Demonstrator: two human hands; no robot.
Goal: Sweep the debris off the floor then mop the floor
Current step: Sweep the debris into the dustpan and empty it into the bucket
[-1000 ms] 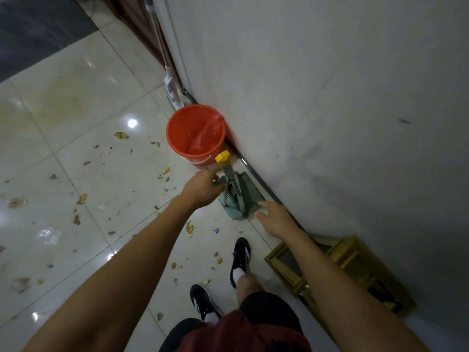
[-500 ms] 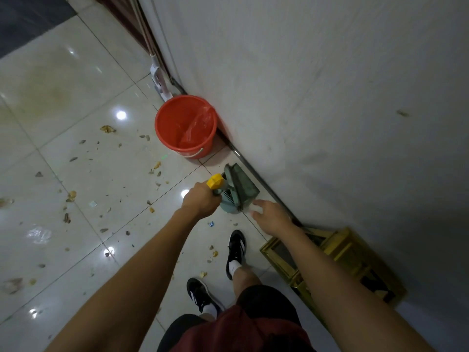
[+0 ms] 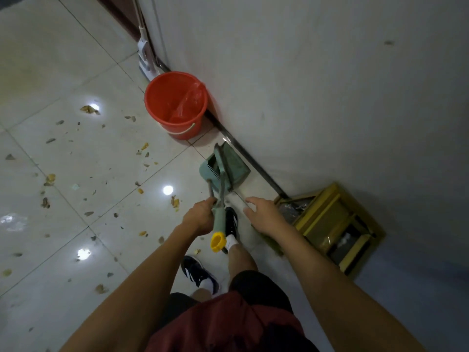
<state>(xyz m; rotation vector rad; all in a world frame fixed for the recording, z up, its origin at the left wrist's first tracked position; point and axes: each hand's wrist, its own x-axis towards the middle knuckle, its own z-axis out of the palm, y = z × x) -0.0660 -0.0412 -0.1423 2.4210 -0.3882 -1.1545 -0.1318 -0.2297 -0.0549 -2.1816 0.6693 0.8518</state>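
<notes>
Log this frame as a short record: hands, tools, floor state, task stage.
left hand: gripping the dustpan handle, yellow cap toward the person
right hand: open, on a thin rod, likely the broom handle
dustpan: green, by the wall, beside the red bucket
mop: leaning behind the bucket
floor: debris scattered
stage: sweeping not yet begun

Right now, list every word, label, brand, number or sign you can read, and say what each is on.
None can be read.
Red bucket: no print visible.
Green dustpan and its yellow-capped handle: plain.
Yellow crate by the wall: contents too dark and blurred to tell.
Black shoes: white stripes only, no lettering.
</notes>
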